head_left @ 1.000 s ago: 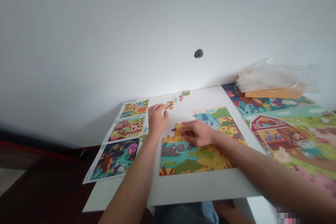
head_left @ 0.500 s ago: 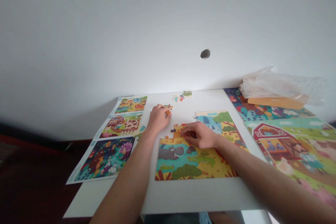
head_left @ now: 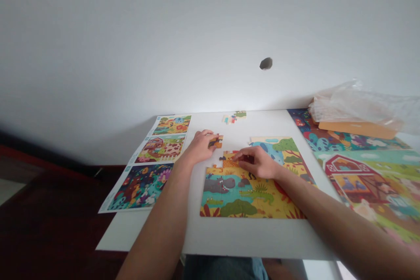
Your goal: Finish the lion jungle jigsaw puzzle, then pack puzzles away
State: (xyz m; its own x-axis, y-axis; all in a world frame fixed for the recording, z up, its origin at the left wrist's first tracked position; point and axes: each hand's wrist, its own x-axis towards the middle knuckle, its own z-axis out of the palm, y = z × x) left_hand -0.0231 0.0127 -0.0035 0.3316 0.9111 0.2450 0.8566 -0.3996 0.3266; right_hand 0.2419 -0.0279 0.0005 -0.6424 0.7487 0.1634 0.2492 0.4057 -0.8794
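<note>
One jigsaw piece [head_left: 216, 141] sat pinched in the curled fingers [head_left: 209, 135] of your left hand [head_left: 199, 148], beside the part-built jigsaw [head_left: 239, 194] on the worktop [head_left: 229, 236]; your right hand [head_left: 257, 162] lay slightly open, its fingers [head_left: 238, 155] resting on that jigsaw's orange edge, gripping nothing visible.

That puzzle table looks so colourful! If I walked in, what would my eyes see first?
The bright jungle jigsaw puzzle with its grey hippo comes first, in the middle of the white table, with the right hand resting on it. Next comes the big farm picture with a red barn at the right. The left hand holds a small puzzle piece just beyond the jigsaw.
</note>
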